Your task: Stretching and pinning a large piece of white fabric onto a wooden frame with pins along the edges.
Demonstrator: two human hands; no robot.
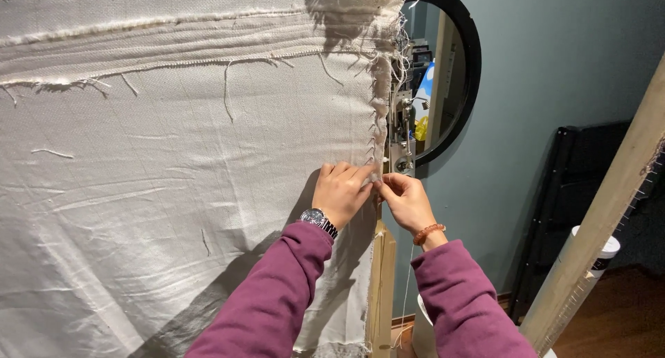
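Note:
A large off-white canvas cloth (173, 164) hangs stretched over an upright wooden frame post (382, 282). Its right edge is frayed, with loose threads. My left hand (341, 192), wearing a wristwatch, presses on the cloth's right edge and pinches it against the post. My right hand (405, 200), with an orange bead bracelet, grips the same cloth edge from the right side, fingertips touching those of the left hand. Both sleeves are maroon. A row of small pins or staples runs up the cloth edge above the hands.
A round black-framed mirror (454, 74) hangs on the blue-grey wall behind the frame. A slanted wooden beam (603, 219) with a pin strip stands at right. Behind it are a black rack (582, 192) and a white tube (604, 251). Wooden floor at the bottom right.

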